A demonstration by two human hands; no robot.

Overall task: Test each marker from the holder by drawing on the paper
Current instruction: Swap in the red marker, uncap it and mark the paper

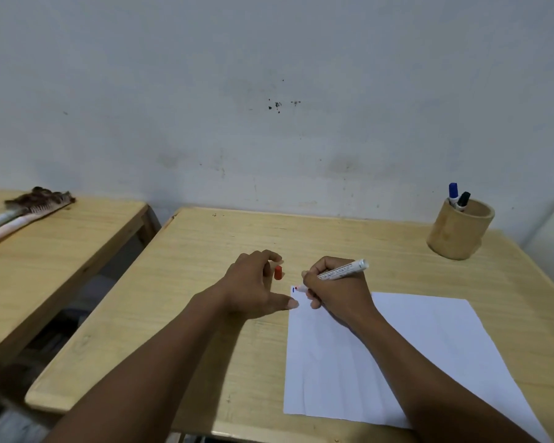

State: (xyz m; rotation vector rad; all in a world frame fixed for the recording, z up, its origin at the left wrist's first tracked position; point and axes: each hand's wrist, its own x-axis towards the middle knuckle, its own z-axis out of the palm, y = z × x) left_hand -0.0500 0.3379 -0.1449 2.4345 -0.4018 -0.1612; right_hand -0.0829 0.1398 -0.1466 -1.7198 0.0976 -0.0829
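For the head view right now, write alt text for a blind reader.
A right hand presses a red marker onto the paper's corner beside a blue mark; the left hand holds its cap. A holder holds two markers.

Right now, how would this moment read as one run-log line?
right hand: white-barrelled red marker, tip on white paper sheet | left hand: red cap | bamboo holder: blue-capped, black-capped markers

Left hand: your left hand point(253, 282) is loosely curled, fingers pinching the red cap point(278, 272), thumb stretched out flat.
Right hand: your right hand point(333, 289) is closed in a writing grip on the marker point(339, 272) (tip pointing down-left).
Forearms: both reach forward, converging.
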